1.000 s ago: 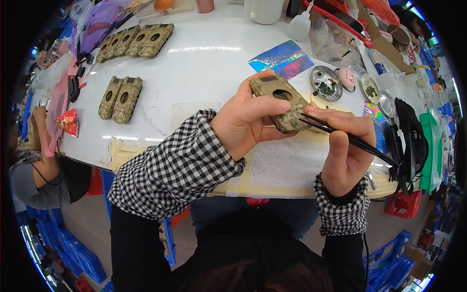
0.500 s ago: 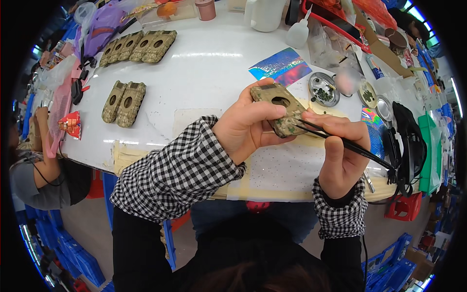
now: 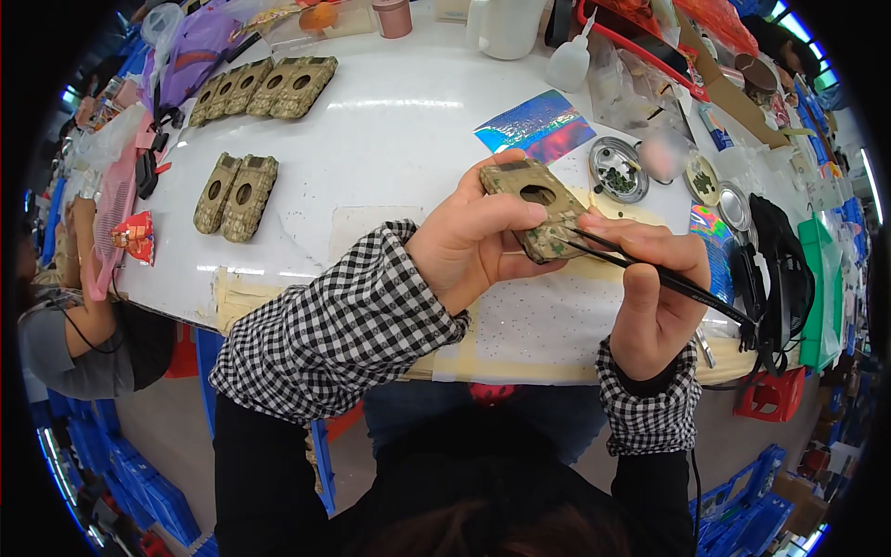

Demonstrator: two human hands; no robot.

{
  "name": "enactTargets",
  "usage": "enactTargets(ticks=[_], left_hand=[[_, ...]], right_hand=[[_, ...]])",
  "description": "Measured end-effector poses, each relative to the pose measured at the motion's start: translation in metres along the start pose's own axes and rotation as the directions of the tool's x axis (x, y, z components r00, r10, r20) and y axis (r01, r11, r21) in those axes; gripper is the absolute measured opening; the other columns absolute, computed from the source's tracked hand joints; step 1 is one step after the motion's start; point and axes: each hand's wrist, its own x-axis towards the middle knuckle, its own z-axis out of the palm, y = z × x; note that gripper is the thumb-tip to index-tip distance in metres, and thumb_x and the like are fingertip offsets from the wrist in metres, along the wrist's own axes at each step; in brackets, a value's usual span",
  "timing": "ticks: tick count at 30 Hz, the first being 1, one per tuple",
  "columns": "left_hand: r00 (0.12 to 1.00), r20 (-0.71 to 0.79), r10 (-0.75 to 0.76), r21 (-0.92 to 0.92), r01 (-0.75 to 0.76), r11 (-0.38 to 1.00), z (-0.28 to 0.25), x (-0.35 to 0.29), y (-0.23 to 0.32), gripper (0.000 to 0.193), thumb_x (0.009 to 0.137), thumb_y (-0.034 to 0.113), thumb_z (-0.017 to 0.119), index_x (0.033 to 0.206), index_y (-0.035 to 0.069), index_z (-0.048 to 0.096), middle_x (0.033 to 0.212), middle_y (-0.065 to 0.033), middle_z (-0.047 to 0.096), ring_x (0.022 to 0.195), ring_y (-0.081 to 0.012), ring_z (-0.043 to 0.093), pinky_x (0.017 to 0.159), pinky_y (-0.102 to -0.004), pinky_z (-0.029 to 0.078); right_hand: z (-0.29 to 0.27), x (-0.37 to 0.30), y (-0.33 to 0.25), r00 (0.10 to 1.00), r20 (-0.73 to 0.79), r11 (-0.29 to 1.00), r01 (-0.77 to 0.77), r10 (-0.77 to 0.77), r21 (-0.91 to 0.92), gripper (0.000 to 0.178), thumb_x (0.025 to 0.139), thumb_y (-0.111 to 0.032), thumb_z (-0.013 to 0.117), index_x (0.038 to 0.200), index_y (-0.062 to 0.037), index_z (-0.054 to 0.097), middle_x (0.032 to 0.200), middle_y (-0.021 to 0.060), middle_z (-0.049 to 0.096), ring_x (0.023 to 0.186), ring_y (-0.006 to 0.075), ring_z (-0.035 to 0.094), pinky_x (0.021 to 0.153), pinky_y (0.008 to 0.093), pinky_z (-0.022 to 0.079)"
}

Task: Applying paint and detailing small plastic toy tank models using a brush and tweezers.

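Note:
A camouflage-patterned toy tank hull point(image 3: 531, 174) with a round hole in its top lies tilted in my left hand point(image 3: 473, 227). My left thumb presses beside the hole while the fingers support it from below. Pinched in my right hand point(image 3: 661, 283) is a pair of black tweezers point(image 3: 676, 276). The tweezer tips are slightly apart and reach the end of the hull nearest me; whether they hold a tiny part cannot be made out. A round metal dish point(image 3: 619, 190) with small dark green pieces sits just beyond my right hand.
Two matching hulls point(image 3: 236, 197) lie at left, with a row of several more point(image 3: 269, 87) behind. A shiny blue holographic sheet point(image 3: 535, 126), a white squeeze bottle point(image 3: 569, 65) and a white jug point(image 3: 506, 28) stand farther back. Another person's arm point(image 3: 88, 320) is at far left.
My right hand and the tweezers have shifted very slightly; the tweezer tips are spread a little wider. My left hand and the hull stay almost still.

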Motion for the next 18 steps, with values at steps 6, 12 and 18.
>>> enactTargets(ticks=[6,12,18], left_hand=[[0.995,0.097,0.008,-0.134,0.005,0.991,0.000,0.000,0.002,0.046,0.097,0.016,0.044,0.141,0.015,0.027,0.133,-0.0127,0.045,0.118,-0.0238,0.053,0.096,-0.0403,0.051],[0.997,0.068,0.021,-0.036,-0.018,0.999,0.007,0.001,-0.001,0.045,0.102,0.026,0.039,0.142,0.015,0.023,0.130,-0.0090,0.045,0.119,-0.0206,0.053,0.097,-0.0363,0.052],[0.999,0.049,0.019,-0.022,-0.018,1.000,0.005,0.001,-0.002,0.047,0.101,0.026,0.042,0.142,0.014,0.023,0.129,-0.0078,0.046,0.118,-0.0197,0.053,0.096,-0.0352,0.052]], right_hand=[[-0.004,0.001,0.001,0.998,-0.064,1.000,0.021,-0.022,-0.015,0.018,0.095,-0.011,0.053,0.104,0.0037,0.046,0.102,0.0227,0.062,0.102,0.0290,0.063,0.096,0.0423,0.047],[-0.007,0.001,0.002,0.994,-0.112,1.000,0.010,-0.011,-0.011,0.015,0.096,-0.009,0.051,0.103,0.0031,0.048,0.102,0.0219,0.063,0.101,0.0279,0.063,0.094,0.0393,0.048],[-0.005,0.000,0.001,0.994,-0.106,0.999,-0.022,0.019,-0.025,0.012,0.096,-0.006,0.051,0.102,0.0032,0.049,0.103,0.0200,0.063,0.103,0.0283,0.062,0.095,0.0398,0.047]])
